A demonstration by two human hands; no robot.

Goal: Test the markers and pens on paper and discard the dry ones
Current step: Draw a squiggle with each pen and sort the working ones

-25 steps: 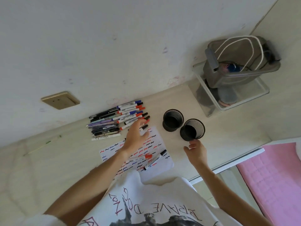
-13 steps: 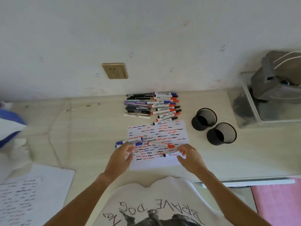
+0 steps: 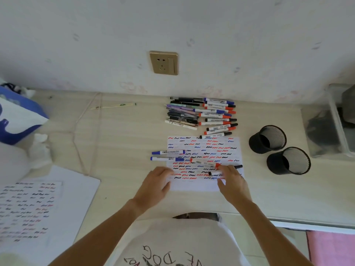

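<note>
- The left hand (image 3: 156,184) lay flat on the desk (image 3: 119,146) at the lower left corner of the test paper (image 3: 205,164), fingers fairly straight, fingertips touching the sheet's edge and holding nothing
- The right hand (image 3: 233,184) rested on the paper's lower right part, its fingers over a black-capped marker (image 3: 215,173); whether they pinched it or merely touched it, I cannot tell
- Just above those fingers lay a red marker (image 3: 204,162), slanted across the sheet, red cap end near the right hand
- Two blue markers (image 3: 168,155) sat side by side, half on the paper's left edge, half on the desk
- The sheet itself was covered with rows of red, blue and black squiggles
- Behind the paper, near the wall, the pile of pens and markers (image 3: 200,115) lay in rough rows, its nearest marker touching the sheet's top edge
- To the right stood two black mesh cups (image 3: 280,150), close together, well apart from the pile
- Far left on the desk lay another scribbled sheet (image 3: 28,210), and above the pile a gold wall socket (image 3: 163,62)
</note>
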